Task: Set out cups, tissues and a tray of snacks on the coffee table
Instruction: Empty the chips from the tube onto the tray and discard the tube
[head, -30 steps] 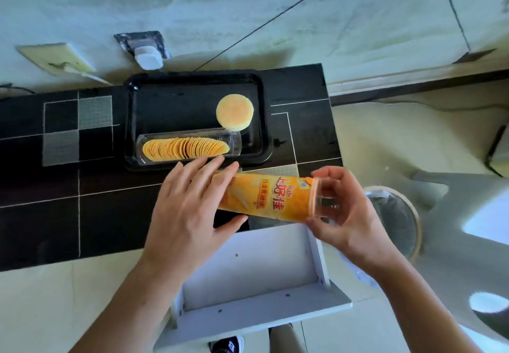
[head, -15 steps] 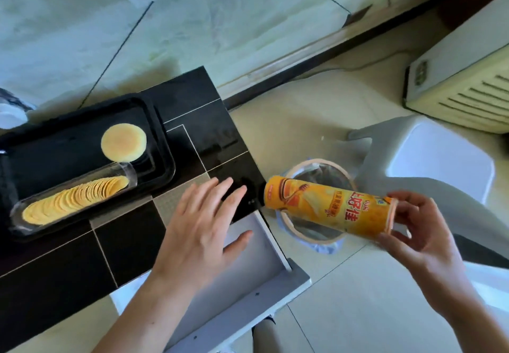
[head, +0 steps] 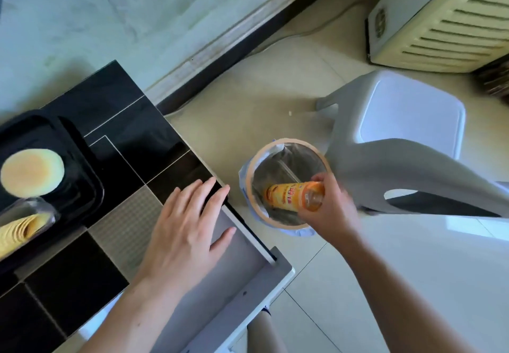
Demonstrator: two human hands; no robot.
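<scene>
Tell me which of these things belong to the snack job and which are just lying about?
In the job: tray, chips, round cake, chip can in the right hand, coffee table.
Lying about: bin, stool, open drawer, heater.

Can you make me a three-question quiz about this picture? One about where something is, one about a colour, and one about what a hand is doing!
1. Where is the chip can?
A. On the tray
B. Over the bin
C. On the stool

2. What colour is the stool?
A. Red
B. Black
C. Grey

3. What is the left hand doing?
A. Resting open and flat
B. Squeezing a cup
C. Holding a tissue

Answers:
1. B: the right hand holds the can in the mouth of the bin.
2. C: its seat and legs are pale grey.
3. A: its fingers are spread at the table corner, holding nothing.
</scene>
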